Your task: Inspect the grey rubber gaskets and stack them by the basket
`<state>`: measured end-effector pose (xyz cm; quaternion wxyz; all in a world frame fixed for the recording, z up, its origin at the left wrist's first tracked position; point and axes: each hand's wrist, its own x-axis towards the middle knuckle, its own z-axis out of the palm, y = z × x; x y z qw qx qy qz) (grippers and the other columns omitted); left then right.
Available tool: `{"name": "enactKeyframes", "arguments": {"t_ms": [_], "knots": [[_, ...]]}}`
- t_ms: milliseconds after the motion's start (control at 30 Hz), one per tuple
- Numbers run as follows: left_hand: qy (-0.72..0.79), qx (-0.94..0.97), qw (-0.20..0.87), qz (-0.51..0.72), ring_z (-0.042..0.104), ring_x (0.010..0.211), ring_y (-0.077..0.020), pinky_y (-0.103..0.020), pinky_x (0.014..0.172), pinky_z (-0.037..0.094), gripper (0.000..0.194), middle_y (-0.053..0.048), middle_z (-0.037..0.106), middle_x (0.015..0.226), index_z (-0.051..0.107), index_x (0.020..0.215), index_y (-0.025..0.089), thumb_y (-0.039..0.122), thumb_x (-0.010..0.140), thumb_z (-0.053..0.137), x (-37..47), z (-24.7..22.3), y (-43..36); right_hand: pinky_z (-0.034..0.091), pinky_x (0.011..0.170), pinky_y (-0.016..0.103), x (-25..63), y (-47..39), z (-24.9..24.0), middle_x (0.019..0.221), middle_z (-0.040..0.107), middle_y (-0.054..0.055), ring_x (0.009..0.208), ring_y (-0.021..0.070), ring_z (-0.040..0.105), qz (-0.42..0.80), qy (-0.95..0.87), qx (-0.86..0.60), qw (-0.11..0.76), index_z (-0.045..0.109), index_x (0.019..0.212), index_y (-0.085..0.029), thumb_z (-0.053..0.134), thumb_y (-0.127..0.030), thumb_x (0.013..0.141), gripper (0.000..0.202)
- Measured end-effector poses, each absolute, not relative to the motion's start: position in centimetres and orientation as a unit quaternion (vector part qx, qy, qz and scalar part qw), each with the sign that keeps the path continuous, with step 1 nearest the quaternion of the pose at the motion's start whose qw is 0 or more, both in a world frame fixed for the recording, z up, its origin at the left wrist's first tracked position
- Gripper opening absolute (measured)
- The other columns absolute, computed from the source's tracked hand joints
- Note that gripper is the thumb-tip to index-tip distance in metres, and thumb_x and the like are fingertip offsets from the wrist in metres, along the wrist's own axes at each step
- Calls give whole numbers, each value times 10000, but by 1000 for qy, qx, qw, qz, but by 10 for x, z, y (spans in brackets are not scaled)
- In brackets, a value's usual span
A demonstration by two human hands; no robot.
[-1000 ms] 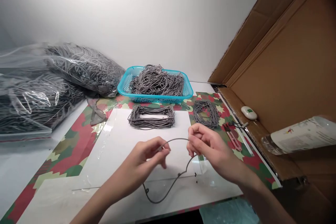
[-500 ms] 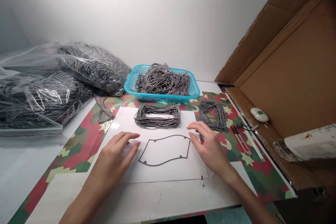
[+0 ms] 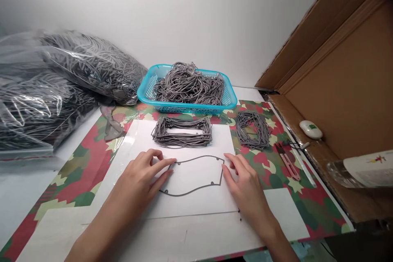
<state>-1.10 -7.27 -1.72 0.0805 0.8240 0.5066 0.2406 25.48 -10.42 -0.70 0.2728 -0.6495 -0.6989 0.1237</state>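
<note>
A thin grey gasket-like loop with small tabs lies flat on a white sheet. At its upper left corner, my left hand has thumb and index finger apart, the tips touching or just over the loop's edge. My right hand is at the right end, fingertips beside the upper right corner and thumb at the right side, also apart. Neither hand has lifted anything. Behind the loop sits a neat rectangular stack of grey loops, and a rounder stack lies to its right.
A blue basket heaped with grey loops stands at the back. Clear bags of grey loops fill the left. Pink snips, a white pen-like tool and a white oval object lie right, by a cardboard wall.
My left hand has moved right onto the loop's left corner. My right hand has come closer to the right end. The view has shifted slightly; the loop still lies flat.
</note>
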Motion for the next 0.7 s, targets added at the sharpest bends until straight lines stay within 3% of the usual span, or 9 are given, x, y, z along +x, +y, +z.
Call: {"name": "enactKeyframes", "arguments": {"t_ms": [500, 700], "knots": [[495, 832, 55, 245, 572, 837, -188, -312, 746, 450, 225, -53, 585, 1018, 652, 1108, 257, 284, 954, 489, -20, -20, -82, 449, 683, 346, 257, -105, -7, 825, 576, 66, 777, 226, 578, 58, -764, -612, 197, 618, 1225, -162, 436, -244, 992, 307], [495, 828, 63, 256, 571, 866, -190, -310, 763, 444, 184, -41, 586, 1001, 657, 1042, 246, 290, 950, 504, -20, -19, -82, 429, 666, 326, 257, -106, -8, 812, 573, 44, 762, 203, 555, 57, -765, -603, 219, 644, 1118, -173, 487, -208, 973, 216]]}}
